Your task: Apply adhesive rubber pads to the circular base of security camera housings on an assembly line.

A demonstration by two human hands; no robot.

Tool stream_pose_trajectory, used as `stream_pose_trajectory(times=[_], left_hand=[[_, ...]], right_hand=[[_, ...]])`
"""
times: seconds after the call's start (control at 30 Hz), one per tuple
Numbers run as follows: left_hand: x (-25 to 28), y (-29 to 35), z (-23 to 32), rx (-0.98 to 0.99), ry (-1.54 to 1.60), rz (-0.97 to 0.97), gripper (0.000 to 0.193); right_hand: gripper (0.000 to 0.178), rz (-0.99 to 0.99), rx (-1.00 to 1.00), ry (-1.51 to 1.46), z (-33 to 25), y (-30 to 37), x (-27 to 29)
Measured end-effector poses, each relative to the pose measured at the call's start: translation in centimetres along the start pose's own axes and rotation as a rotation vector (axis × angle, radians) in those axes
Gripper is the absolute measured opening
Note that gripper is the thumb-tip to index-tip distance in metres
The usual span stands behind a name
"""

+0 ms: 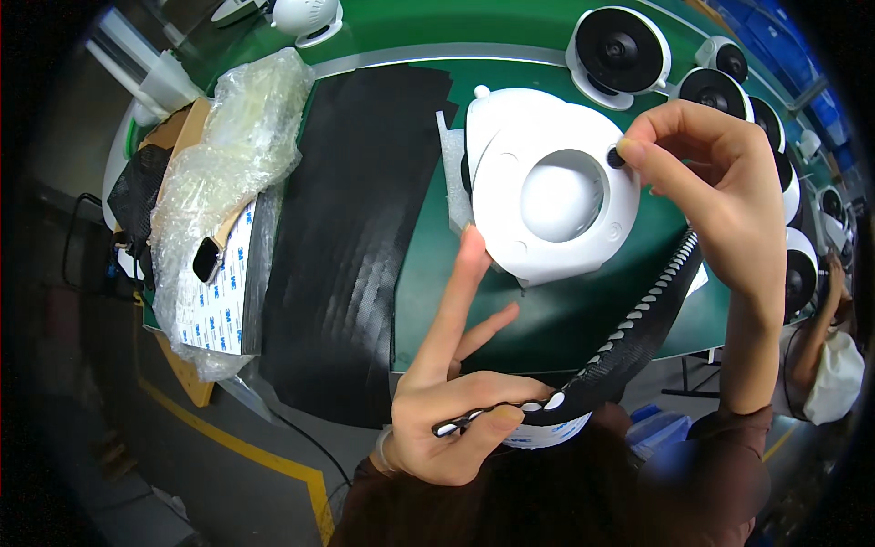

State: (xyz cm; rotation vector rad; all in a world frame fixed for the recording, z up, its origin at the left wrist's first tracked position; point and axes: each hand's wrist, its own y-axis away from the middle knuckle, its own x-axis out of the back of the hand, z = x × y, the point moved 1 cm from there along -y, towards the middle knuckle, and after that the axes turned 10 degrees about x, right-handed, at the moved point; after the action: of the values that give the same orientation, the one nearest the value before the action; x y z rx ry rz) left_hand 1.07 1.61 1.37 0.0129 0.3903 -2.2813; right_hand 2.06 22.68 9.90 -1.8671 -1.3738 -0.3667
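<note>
A white fan with its round base (488, 205) facing up rests on the green table. Shallow round recesses and a large central opening mark the base. Between thumb and index finger, my right hand (720, 173) pinches a small round black pad (615, 158) at the recess on the base's right side. My left hand (456, 401) grips the end of a black strip (629, 351) lined with white ovals, held by thumb and fingers. The left index fingertip touches the base's lower left edge. A white foam piece (453, 173) sits under the fan's left side.
Long black mesh sheets (351, 228) cover the table's left part. Beyond them lie bubble wrap (232, 137), a stack with white backing (214, 310) and a wristwatch (208, 258). Several white fans with black fronts (622, 50) stand along the right. Another person's arm (814, 333) shows far right.
</note>
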Motion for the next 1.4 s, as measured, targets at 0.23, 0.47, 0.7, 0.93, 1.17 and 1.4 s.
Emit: stream_pose_trajectory(times=[0.23,0.47,0.7,0.93,1.17,1.4], left_hand=[[0.0,0.1,0.2,0.016,0.012,-0.028,0.013],[0.1,-0.3,0.6,0.026,-0.033,-0.068,0.009],[0.3,-0.3,0.9,0.009,-0.03,-0.045,0.009],[1.0,0.4,1.1,0.075,-0.225,0.112,0.008],[1.1,1.3,1.2,0.184,-0.135,0.197,0.016],[0.9,2.2,2.0,0.063,-0.159,0.284,0.016]], right_hand=[[0.016,0.016,0.034,0.076,-0.2,0.1,-0.2],[0.014,0.058,0.077,0.171,-0.3,0.0,-0.7],[0.022,-0.024,-0.156,-0.235,0.9,-1.1,0.2],[0.016,-0.134,-0.136,-0.256,0.9,-0.8,0.0],[0.025,0.057,0.599,0.264,-3.1,2.7,-1.0],[0.022,-0.162,0.457,-0.079,-4.7,5.0,-3.6]])
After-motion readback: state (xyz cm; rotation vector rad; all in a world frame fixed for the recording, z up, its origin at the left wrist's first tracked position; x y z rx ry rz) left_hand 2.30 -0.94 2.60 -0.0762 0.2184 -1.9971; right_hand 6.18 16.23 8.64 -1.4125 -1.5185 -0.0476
